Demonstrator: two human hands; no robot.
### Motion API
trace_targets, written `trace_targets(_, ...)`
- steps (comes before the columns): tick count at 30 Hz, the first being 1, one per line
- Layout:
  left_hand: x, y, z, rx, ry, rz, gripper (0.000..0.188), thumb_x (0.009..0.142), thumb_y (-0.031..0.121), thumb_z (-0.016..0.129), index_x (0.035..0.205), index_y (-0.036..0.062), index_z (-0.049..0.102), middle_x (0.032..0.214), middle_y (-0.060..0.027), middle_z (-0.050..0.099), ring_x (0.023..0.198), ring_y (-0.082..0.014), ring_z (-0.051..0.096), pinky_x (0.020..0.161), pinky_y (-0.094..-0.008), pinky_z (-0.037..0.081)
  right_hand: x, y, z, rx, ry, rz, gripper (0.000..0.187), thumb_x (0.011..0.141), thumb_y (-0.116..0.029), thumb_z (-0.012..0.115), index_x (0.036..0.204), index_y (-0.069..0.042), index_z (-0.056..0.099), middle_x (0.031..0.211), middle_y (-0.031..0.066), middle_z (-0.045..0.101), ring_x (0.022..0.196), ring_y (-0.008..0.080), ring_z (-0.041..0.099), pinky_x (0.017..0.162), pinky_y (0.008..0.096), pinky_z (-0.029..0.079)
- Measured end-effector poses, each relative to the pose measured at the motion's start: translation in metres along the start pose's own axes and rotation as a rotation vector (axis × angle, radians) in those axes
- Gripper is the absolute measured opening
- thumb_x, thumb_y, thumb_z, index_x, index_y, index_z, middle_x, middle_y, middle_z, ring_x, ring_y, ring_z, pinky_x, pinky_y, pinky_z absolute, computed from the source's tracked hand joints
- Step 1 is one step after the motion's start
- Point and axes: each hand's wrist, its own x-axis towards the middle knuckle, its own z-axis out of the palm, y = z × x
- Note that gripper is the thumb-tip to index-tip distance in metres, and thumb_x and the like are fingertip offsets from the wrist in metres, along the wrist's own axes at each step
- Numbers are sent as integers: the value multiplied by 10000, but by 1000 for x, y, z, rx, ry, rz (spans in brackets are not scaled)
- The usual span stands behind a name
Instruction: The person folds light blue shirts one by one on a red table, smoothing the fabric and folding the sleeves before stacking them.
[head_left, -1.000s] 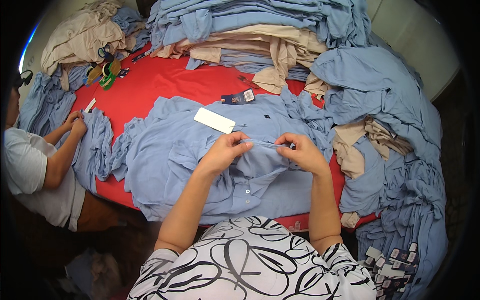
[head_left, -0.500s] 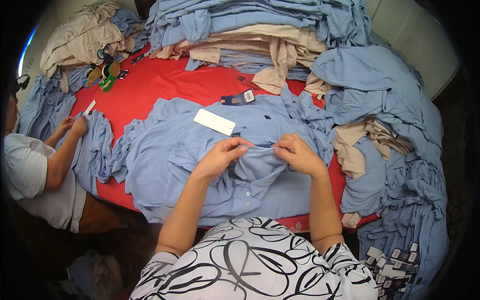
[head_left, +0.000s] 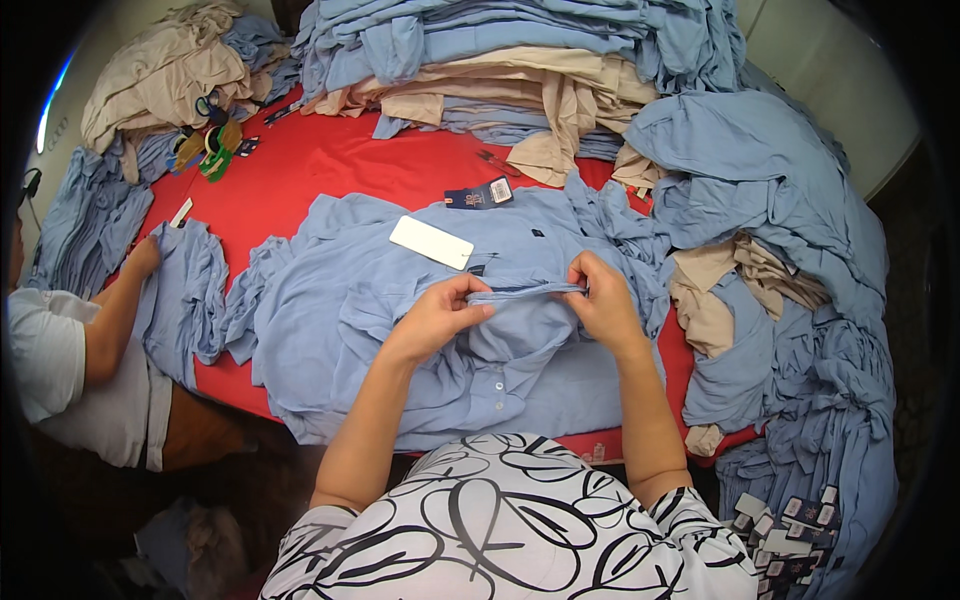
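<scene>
A light blue shirt (head_left: 330, 290) lies spread in front of me, its small white buttons showing near the front edge. My left hand (head_left: 440, 315) pinches one end of a folded fabric edge at the collar. The other end is pinched between thumb and fingers of my right hand (head_left: 602, 303), so the edge stretches between both hands. Just beyond them a blank white tag (head_left: 431, 243) rests on the shirt, beside a dark neck label (head_left: 476, 270). Farther off lies a navy hang tag (head_left: 478, 194) with a white sticker.
Piled blue and beige garments (head_left: 480, 70) line the far side of the red table (head_left: 350, 160); more blue garments (head_left: 750, 180) heap at right. Tape rolls (head_left: 215, 150) and red-handled snips (head_left: 497, 163) lie beyond. At left, a co-worker's hand (head_left: 145, 255) touches another blue garment (head_left: 185, 290).
My hands have moved slightly apart, the right one outward, and a longer stretch of folded edge shows between them. The co-worker's arms have shifted at left.
</scene>
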Motion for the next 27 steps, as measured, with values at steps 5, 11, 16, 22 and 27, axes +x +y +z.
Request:
trace_targets(5, 5, -16, 0, 364, 265, 158, 169, 841, 78, 685, 993, 26, 632, 699, 30, 512, 631, -49, 452, 565, -226, 371, -3, -14, 4, 23, 42, -92, 191, 664, 72, 613, 787, -12, 493, 764, 83, 479, 654, 204, 464, 598, 299, 396)
trace_targets(11, 13, -19, 14, 358, 496, 328, 117, 883, 27, 594, 997, 6, 602, 677, 1, 510, 575, -77, 464, 551, -252, 399, -22, -18, 17, -18, 72, -274, 210, 591, 126, 562, 745, -17, 563, 857, 98, 475, 744, 236, 492, 634, 320, 418)
trace_targets(16, 12, -20, 20, -301, 317, 88, 202, 930, 34, 517, 1132, 27, 502, 899, -89, 635, 708, -160, 649, 640, -264, 541, -36, -15, 23, -46, 98, -297, 232, 633, 110, 608, 800, -51, 619, 910, 133, 539, 861, 328, 528, 747, 395, 440)
trace_targets(22, 11, -29, 13, -730, 168, 84, 216, 954, 31, 474, 1169, 41, 460, 1054, -137, 649, 905, -227, 690, 812, -345, 586, -43, -10, 27, -2, 152, -229, 227, 662, 124, 604, 803, -47, 654, 932, 119, 515, 844, 283, 520, 720, 355, 436)
trace_targets(27, 6, -21, 8, -838, 149, 45, 253, 942, 27, 530, 1183, 49, 460, 1032, -101, 632, 941, -212, 668, 862, -359, 570, -43, -7, 27, 18, 173, -168, 219, 661, 107, 592, 802, -49, 655, 919, 138, 537, 908, 325, 524, 764, 391, 444)
